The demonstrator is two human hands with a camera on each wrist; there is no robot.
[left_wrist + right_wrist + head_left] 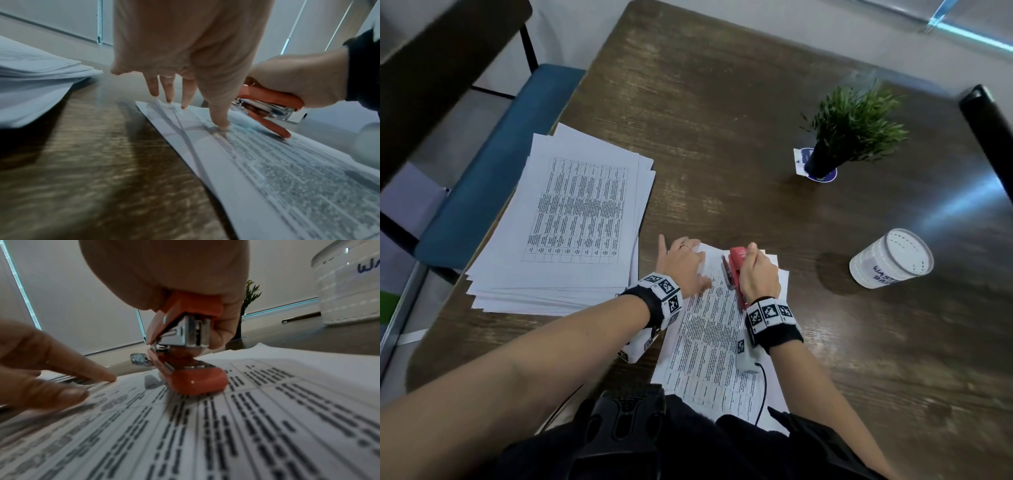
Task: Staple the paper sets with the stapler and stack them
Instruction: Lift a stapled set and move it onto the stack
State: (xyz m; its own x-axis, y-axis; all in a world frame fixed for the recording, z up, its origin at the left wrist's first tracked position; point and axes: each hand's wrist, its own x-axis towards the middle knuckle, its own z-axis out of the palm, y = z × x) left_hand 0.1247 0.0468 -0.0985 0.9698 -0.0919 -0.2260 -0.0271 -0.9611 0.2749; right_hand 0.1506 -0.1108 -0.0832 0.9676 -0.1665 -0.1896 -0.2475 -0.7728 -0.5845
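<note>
Nearest the person, a printed paper set lies on the dark wooden table, its near end reaching the table edge by the person's body. On the far part of this set both hands work. The left hand lies with fingers spread and straight, its fingertips pressing the sheets flat near their left edge. Just right of it, the right hand is curled round a red stapler, gripping its top arm from above; the stapler's base rests on the printed page and its jaws stand apart, metal magazine raised above the base.

To the left, just beside the left hand, a thick stack of printed sheets lies loosely fanned by the table's left edge. Farther right stands a white cylindrical container with blue lettering. Beyond it, a small green potted plant sits on a blue and white coaster. Off the table's left side is a blue-cushioned bench.
</note>
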